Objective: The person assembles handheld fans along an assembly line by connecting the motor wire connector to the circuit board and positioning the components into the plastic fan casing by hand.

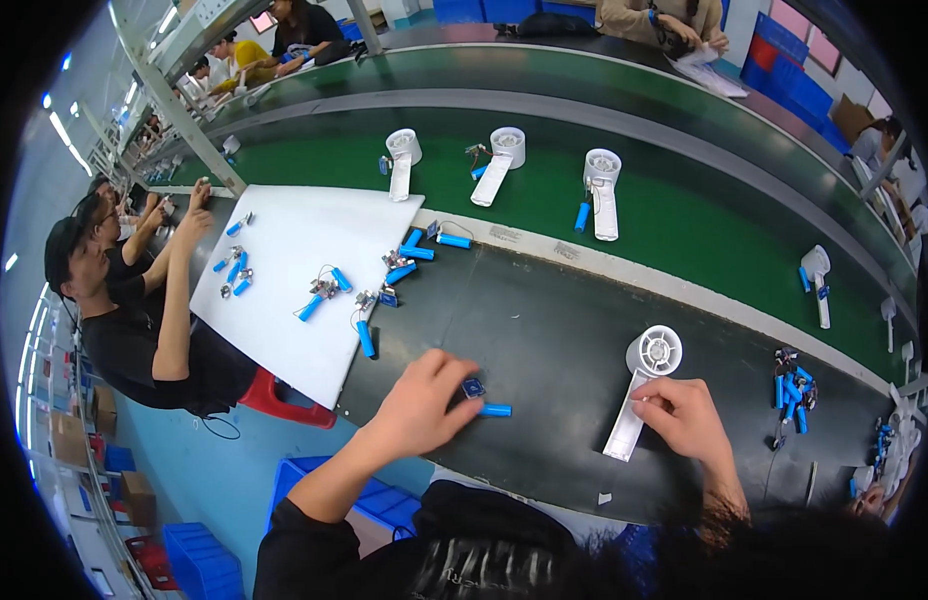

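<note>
My left hand (pixel 424 400) curls its thumb and fingers around a small dark circuit board (pixel 472 387). Beside the thumb lies a blue cylindrical battery (pixel 497 410), seemingly belonging to that board. To the right, my right hand (pixel 689 418) pinches the edge of the open handle of a white handheld fan (pixel 624 430). The fan's round head points away from me, and its handle slants toward the near edge of the dark worktable (pixel 524 310).
A white foam board (pixel 284 230) at left carries several batteries with boards. Another battery cluster (pixel 794 390) lies at right. Beyond a pale rail, the green conveyor (pixel 704 220) bears several white fans (pixel 604 190). A co-worker (pixel 134 320) sits at left, beside a red stool (pixel 284 400).
</note>
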